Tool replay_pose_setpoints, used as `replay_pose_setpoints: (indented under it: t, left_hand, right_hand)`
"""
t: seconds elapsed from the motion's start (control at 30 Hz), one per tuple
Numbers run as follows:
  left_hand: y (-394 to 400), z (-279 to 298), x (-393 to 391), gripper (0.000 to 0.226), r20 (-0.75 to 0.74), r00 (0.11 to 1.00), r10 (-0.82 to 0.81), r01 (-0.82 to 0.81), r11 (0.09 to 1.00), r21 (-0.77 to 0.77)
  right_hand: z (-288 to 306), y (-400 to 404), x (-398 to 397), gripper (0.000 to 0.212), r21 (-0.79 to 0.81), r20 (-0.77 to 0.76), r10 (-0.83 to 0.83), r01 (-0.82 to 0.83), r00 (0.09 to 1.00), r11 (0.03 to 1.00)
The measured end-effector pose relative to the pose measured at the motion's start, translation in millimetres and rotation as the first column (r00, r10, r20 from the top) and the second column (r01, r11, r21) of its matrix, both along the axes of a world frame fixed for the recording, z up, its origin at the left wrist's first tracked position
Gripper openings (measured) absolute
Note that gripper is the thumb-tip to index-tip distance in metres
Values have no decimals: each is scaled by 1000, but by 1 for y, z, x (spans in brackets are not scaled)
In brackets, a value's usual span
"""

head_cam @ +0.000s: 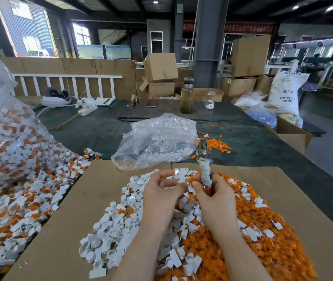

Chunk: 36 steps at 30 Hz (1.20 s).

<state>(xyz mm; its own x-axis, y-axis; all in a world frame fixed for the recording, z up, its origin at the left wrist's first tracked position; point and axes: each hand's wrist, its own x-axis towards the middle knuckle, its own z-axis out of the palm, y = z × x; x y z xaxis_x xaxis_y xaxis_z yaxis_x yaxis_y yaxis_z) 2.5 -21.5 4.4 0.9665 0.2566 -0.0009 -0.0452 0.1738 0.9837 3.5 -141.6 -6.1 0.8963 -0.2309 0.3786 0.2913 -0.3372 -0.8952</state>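
Head view: right hand point(214, 197) grips tool point(203, 159) upright, head pointing up; left hand point(161, 191) pinches white piece point(179, 179)

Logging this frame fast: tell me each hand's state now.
Left hand: fingers curled, pinching a white plastic piece.
Right hand: gripping the cloth-wrapped tool by its handle.

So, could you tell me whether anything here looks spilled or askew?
Small orange plastic pieces lie scattered on the dark green table cover, off the brown cardboard sheet. Farther back, a brown cardboard box sits tilted on its stack. The red-handled metal pliers in the right hand have frayed white cloth wrapped round them.
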Motion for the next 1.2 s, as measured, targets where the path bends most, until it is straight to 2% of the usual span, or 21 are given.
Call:
replay_pose_setpoints:
  t: [0.17,0.43,0.63,0.77,0.9,1.2]
  left_hand:
    - [-6,2,-1,35,70,996,58,-64,994,92]
    - [-12,-1,-5,35,217,974,63,-101,980,169]
    - [-12,-4,-5,36,262,962,71,-125,972,198]
    - [-12,-3,-7,39,282,957,73,-131,973,190]
    - [-12,-1,-7,41,289,955,63,-117,978,173]
    - [-13,-5,-5,40,327,943,70,-152,961,232]
  right_hand:
    - [-3,1,1,10,-35,26,-43,43,999,998]
    - [-3,2,1,13,-27,16,-63,63,998,998]
    - [-5,4,1,16,-105,9,-113,113,994,988]
    - [-4,5,0,19,-103,13,-129,130,992,986]
    - [-3,6,0,13,-89,3,-112,112,994,990]
    - [1,4,0,21,-144,2,-112,111,994,983]
